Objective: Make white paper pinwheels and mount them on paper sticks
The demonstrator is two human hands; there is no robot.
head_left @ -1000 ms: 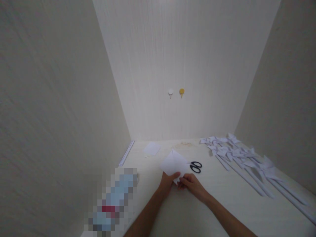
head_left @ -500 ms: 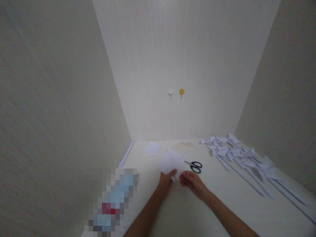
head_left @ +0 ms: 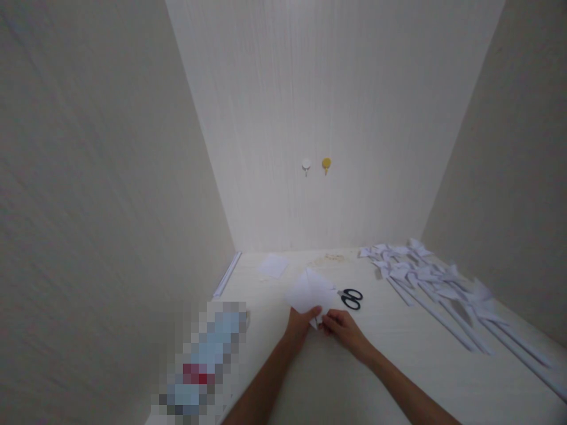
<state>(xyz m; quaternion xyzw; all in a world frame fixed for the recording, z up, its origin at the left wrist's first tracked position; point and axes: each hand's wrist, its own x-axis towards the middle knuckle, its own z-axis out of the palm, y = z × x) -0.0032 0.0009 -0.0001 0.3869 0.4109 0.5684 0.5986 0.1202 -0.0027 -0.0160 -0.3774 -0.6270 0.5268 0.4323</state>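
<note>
A white sheet of paper (head_left: 310, 290), partly folded into a pointed shape, lies on the pale table (head_left: 336, 383). My left hand (head_left: 300, 324) pinches its near edge from the left. My right hand (head_left: 343, 329) pinches the same near corner from the right. Both hands meet at the paper's near tip. Black-handled scissors (head_left: 352, 298) lie just to the right of the paper, untouched.
Several folded white paper pinwheels on long paper sticks (head_left: 434, 283) lie along the right side. A small white paper (head_left: 272, 267) and a white strip (head_left: 227, 274) lie at the back left. A pixelated object (head_left: 201, 360) sits near left. Two wall hooks (head_left: 316, 166) hang ahead.
My right hand drew slightly away from the paper half a second ago and has now come back to its near corner; the paper shifted a little.
</note>
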